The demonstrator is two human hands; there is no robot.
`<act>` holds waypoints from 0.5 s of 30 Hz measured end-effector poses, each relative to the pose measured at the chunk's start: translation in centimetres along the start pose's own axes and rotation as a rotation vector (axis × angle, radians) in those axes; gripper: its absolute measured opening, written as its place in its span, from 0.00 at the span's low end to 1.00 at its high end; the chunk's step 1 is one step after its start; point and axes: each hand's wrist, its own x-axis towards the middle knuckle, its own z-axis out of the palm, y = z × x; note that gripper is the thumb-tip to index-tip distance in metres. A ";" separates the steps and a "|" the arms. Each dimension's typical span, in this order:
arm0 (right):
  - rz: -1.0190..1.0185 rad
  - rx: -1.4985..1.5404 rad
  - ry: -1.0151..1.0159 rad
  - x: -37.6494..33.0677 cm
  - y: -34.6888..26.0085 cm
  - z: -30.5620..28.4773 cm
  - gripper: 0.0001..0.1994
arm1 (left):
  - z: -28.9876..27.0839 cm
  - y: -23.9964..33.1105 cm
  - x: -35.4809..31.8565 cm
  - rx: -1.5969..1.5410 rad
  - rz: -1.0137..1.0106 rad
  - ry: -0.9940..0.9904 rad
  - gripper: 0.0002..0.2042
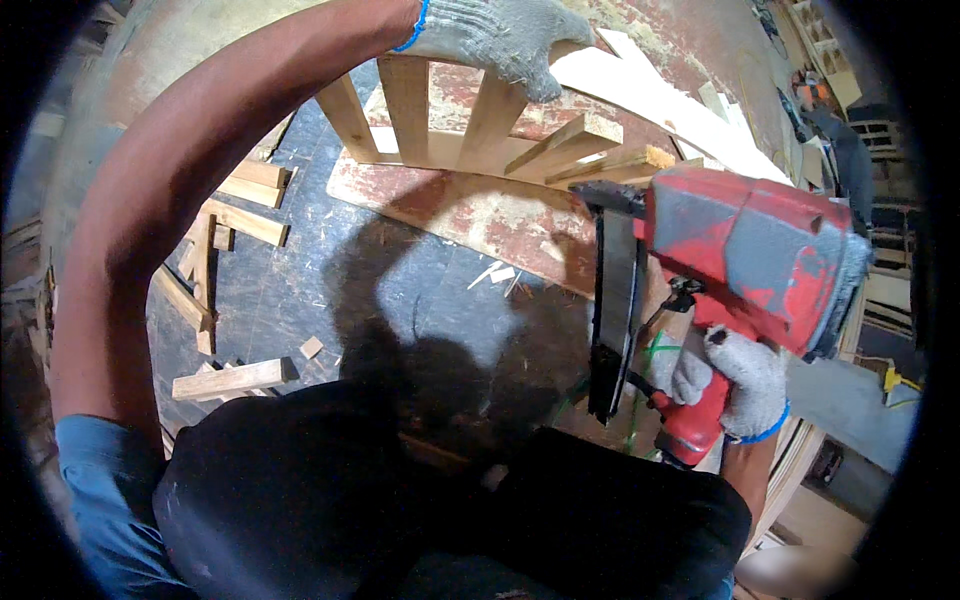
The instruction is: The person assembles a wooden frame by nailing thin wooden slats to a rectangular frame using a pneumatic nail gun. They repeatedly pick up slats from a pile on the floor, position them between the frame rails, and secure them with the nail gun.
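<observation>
through the head camera, i have the right hand (750,385), in a grey knitted glove with a blue cuff edge, clenched around the red handle of a bulky red and grey nail gun (750,240). this nail gun is in the air at the right side, and its long black straight magazine (618,290) hangs down in front of the handle. its dark nose is near the end of the pale wooden slats (410,110), but i cannot tell whether it touches them. the slats stand in a fanned row, above a worn board with red and whitish paint (500,230). my left hand (505,45), in the same kind of glove, is at the upper ends of the slats, with the fingers bent downward; i cannot tell how firmly it grasps the wood, because the palm is hidden. the bare left forearm makes a big curve from a blue sleeve (100,490). on the dark smooth floor (440,300), at the left, lie several short pale wooden pieces (235,380). beyond the slats, to the upper right, there is a bright white flat board (660,105).
</observation>
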 end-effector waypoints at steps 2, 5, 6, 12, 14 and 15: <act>-0.067 -0.235 0.115 -1.2 -1.2 -1.9 0.13 | -1.1 0.4 0.3 -0.017 0.052 -0.036 0.26; -0.096 -0.376 0.196 -1.2 -2.6 -3.9 0.17 | -0.6 0.0 -0.6 -0.138 -0.017 0.038 0.26; -0.086 -0.325 0.214 -1.0 -3.6 -3.4 0.19 | -0.1 -0.3 -0.8 -0.199 -0.056 0.085 0.26; -0.233 -0.484 0.408 -0.4 -7.3 -2.3 0.24 | 0.6 -2.8 0.3 -0.356 0.000 0.127 0.19; -0.158 -0.419 0.362 0.2 -9.2 -0.7 0.22 | 0.9 -2.5 0.2 -0.392 0.021 0.195 0.18; -0.121 -0.389 0.344 0.3 -10.1 0.1 0.21 | 0.9 -2.3 0.1 -0.352 0.004 0.206 0.18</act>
